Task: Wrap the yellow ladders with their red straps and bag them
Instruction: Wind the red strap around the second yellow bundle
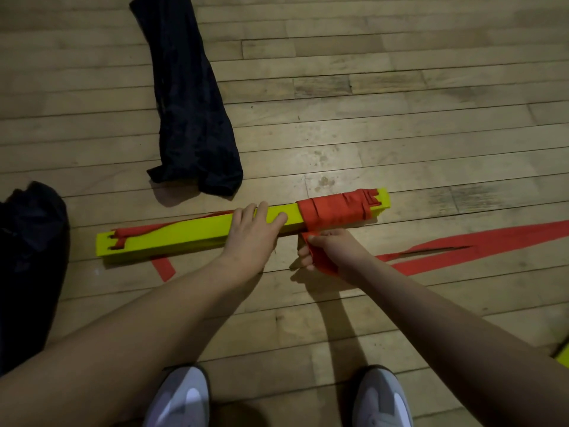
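Observation:
A stack of yellow ladder rungs (184,235) lies across the wooden floor in front of me. Its right end is bound in several turns of red strap (332,212). My left hand (252,232) rests on top of the stack near its middle, fingers curled over the far edge. Just below the wound part, my right hand (326,254) grips the red strap, and the loose strap (462,249) trails away to the right. A second red strap runs along the stack's left part, its end (163,268) poking out underneath.
A dark bag (191,103) lies flat on the floor beyond the stack. Another dark bag (27,266) sits at the left edge. My two white shoes (181,399) are at the bottom. A bit of yellow (563,355) shows at the right edge.

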The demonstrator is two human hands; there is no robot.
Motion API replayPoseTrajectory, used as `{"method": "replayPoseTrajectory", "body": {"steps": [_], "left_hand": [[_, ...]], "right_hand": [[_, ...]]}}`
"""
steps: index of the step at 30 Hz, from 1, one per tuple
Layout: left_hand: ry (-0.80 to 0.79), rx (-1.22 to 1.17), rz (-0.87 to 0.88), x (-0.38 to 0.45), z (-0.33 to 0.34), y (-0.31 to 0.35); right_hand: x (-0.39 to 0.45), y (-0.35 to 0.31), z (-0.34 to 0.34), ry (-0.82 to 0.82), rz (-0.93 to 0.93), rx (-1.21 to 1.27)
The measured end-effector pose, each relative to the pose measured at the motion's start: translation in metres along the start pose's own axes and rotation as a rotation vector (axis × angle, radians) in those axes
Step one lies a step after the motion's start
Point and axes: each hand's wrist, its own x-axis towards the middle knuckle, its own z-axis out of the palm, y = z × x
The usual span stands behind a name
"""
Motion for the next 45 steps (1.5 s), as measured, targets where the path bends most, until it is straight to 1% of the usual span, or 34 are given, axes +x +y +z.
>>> {"method": "replayPoseTrajectory", "body": {"steps": [2,4,6,9,11,15,18,20,22,23,25,27,30,38,40,43,45], "left_hand": [[0.014,0.003,-0.035,0.003,-0.002,0.001],[-0.019,-0.038,-0.037,0.007,-0.006,0.002],[-0.048,-0.014,-0.046,0.011,-0.012,0.002],[-0.084,0.006,-0.031,0.016,-0.019,-0.001],[-0.082,0.024,-0.018,0.023,-0.023,-0.006],[0.025,0.069,-0.001,0.036,-0.028,-0.007],[0.064,0.137,0.054,0.036,-0.025,-0.003],[0.089,0.168,0.055,0.029,-0.025,-0.002],[0.124,0.144,0.093,0.02,-0.02,0.001],[0.114,0.121,0.112,0.015,-0.018,0.004],[0.062,0.044,0.153,0.004,-0.011,0.007],[-0.047,-0.054,0.132,-0.003,-0.006,0.01],[-0.085,-0.08,0.105,-0.004,-0.008,0.01],[-0.033,-0.144,0.022,0.017,-0.02,0.0],[-0.024,-0.114,-0.022,0.026,-0.023,0.0],[-0.009,0.004,-0.031,0.037,-0.028,0.001],[0.005,0.052,-0.025,0.043,-0.031,0.002]], "right_hand": [[-0.004,0.0,-0.004,-0.01,-0.013,-0.046],[-0.007,-0.001,-0.008,-0.013,-0.031,-0.076],[-0.007,-0.003,-0.009,-0.007,-0.042,-0.082],[-0.007,-0.004,-0.009,-0.02,-0.024,-0.103],[-0.007,-0.004,-0.01,-0.044,0.004,-0.122],[-0.01,-0.011,-0.014,-0.098,0.037,-0.083],[-0.012,-0.018,-0.015,-0.124,0.022,-0.021],[-0.011,-0.018,-0.014,-0.114,0.012,0.016],[-0.008,-0.015,-0.012,-0.08,0.012,0.035],[-0.006,-0.014,-0.011,-0.068,0.014,0.035],[-0.005,-0.01,-0.012,-0.065,0.022,0.019],[-0.005,-0.006,-0.014,-0.064,0.038,-0.011],[-0.009,-0.001,-0.016,-0.063,0.061,-0.025],[-0.018,-0.004,-0.016,-0.145,0.075,-0.054],[-0.02,-0.006,-0.014,-0.16,0.042,-0.069],[-0.017,-0.009,-0.013,-0.1,-0.084,-0.125],[-0.013,-0.014,-0.012,-0.069,-0.136,-0.173]]}}
